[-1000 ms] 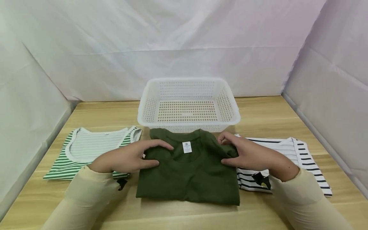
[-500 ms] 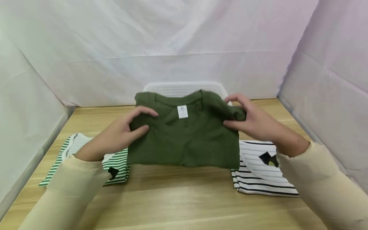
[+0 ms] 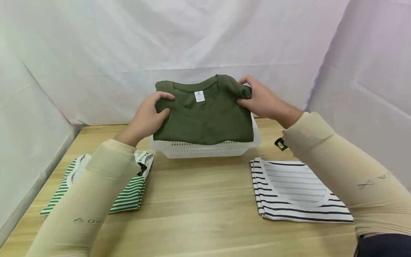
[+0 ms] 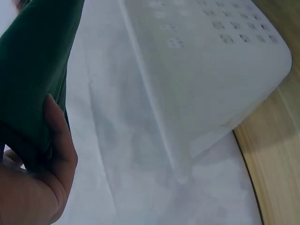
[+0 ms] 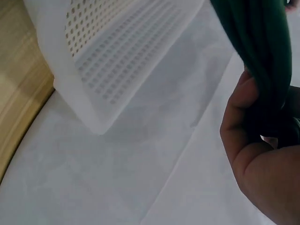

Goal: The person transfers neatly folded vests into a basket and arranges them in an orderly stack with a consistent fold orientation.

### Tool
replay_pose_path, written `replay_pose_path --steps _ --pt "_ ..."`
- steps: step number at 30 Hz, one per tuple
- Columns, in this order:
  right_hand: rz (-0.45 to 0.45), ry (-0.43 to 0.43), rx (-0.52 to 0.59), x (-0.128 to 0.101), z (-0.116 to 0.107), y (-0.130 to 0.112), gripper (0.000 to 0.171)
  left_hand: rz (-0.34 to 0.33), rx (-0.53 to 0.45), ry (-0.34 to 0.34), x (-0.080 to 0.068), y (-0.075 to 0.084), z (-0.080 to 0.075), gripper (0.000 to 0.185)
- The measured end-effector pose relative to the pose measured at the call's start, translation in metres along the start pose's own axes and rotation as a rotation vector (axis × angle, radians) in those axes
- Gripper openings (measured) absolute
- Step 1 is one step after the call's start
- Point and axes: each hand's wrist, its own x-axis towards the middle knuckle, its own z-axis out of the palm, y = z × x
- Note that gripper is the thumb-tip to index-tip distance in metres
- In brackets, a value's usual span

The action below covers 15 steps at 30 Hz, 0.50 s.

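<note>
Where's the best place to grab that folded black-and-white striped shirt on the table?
Probably by its two short side edges, one hand from each side. The black-and-white striped shirt lies flat and folded in layers on the table; pinching all layers at both ends should keep the fold together.

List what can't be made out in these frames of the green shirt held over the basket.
- Head view: the basket's inside is hidden by the folded green shirt.
- Head view: part of the green-striped shirt is covered by the left sleeve.
- Head view: label print is too small to read.
- Left wrist view: only the left hand's thumb side shows; its fingers are behind the cloth.
- Right wrist view: the right hand is cut by the frame edge.
</note>
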Motion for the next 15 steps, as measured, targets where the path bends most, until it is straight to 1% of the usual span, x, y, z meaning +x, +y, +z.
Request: replay_pose_path --steps 3,5,7,11,15 --pt "-0.002 0.007 -0.042 0.016 0.01 0.007 0.051 -0.024 0.027 -0.017 0.014 -0.011 0.008 0.035" --pt "0.008 -0.018 -0.069 0.024 0.02 0.013 0.053 -0.051 0.054 -0.047 0.019 -0.019 0.013 0.036" --pt "0.022 -0.055 -0.097 0.029 0.03 0.019 0.055 -0.075 0.085 -0.092 0.023 -0.027 0.018 0.036" --pt "0.063 -0.144 -0.127 0.035 0.047 0.027 0.058 -0.107 0.143 -0.184 0.026 -0.036 0.028 0.034" --pt "0.098 -0.21 -0.14 0.038 0.06 0.032 0.059 -0.104 0.189 -0.259 0.024 -0.04 0.037 0.029"
